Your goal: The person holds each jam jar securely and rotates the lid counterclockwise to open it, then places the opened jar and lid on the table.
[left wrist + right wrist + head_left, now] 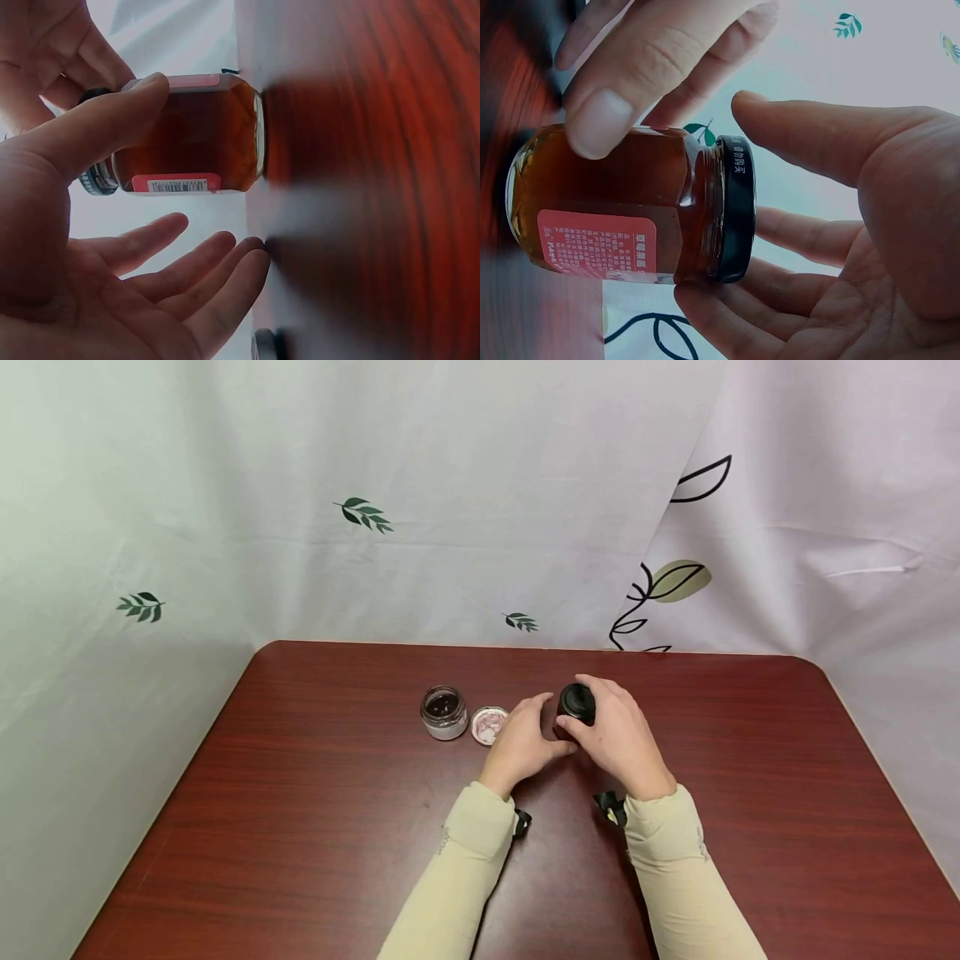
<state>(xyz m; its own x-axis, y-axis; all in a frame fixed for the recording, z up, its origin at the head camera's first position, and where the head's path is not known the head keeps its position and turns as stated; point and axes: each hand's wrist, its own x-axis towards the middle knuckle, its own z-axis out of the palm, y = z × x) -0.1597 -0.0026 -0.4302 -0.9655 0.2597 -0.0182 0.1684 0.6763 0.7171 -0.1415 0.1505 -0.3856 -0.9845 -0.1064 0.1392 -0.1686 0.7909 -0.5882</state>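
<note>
- The amber jar (574,714) stands upright on the counter (315,827), just right of the loose lid (489,725) and the small open jar (444,712), which sit side by side well left of it.
- The left hand (522,742) steadies the amber jar's glass body: the thumb (112,124) presses one side, while the other fingers lie straight and apart from the glass on the other.
- The right hand (618,735) cups over the black cap (737,208), fingers half-spread around its rim; the right wrist view shows fingertips touching the cap's edge but no firm squeeze.
- Judged from this, the step in hand is taking hold of the cap (which is seated fully on the neck).
- The next move would call for a tighter grip by the right hand and a firmer brace from the left.
</note>
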